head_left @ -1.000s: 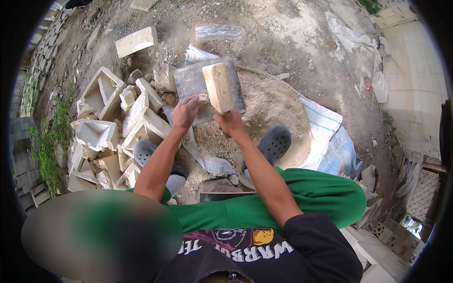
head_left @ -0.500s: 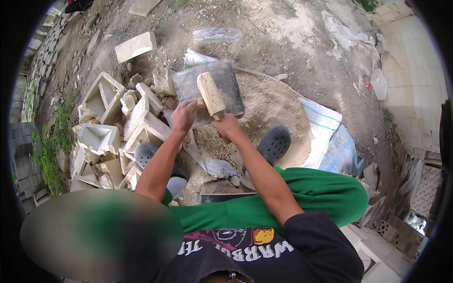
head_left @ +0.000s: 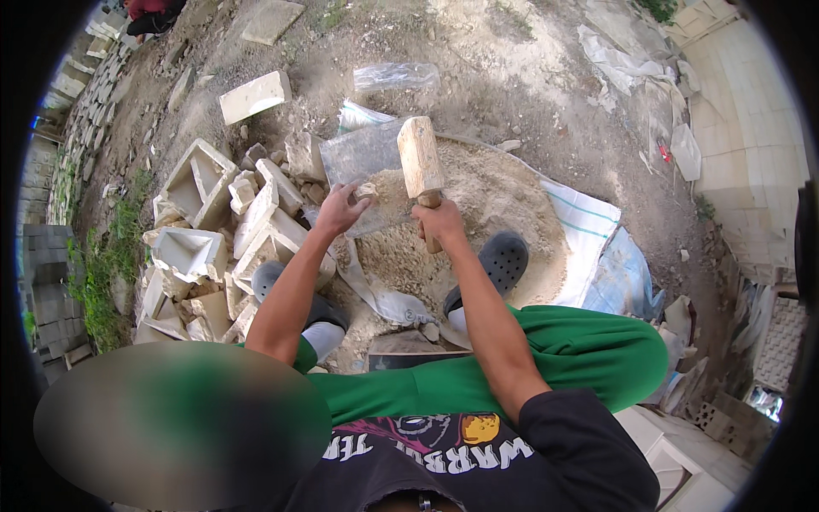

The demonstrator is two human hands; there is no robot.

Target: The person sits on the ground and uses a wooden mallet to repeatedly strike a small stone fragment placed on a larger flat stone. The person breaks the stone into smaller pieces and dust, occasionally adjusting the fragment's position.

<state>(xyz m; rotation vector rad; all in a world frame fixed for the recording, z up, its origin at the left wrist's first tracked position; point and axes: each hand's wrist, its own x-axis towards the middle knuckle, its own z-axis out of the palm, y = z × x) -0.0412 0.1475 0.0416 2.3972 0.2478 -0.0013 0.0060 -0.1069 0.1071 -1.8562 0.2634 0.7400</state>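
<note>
Right hand (head_left: 439, 224) clenched around the handle of a wooden mallet (head_left: 420, 157), whose pale block head stands raised above the grey slab (head_left: 363, 158). Left hand (head_left: 341, 209) rests at the near edge of the slab, fingers pinching a small stone lump (head_left: 368, 191) that sits on the slab's near part. The slab is partly buried at its near side in a mound of sandy rubble (head_left: 478, 200), which lies on a white sheet (head_left: 589, 226). Left of the slab: a heap of broken pale hollow blocks (head_left: 222, 230). Beyond the slab, a clear plastic bag (head_left: 397, 77) on bare dirt. Near side of the slab, two dark perforated clogs (head_left: 502, 260) and green trousers (head_left: 589, 350).
</note>
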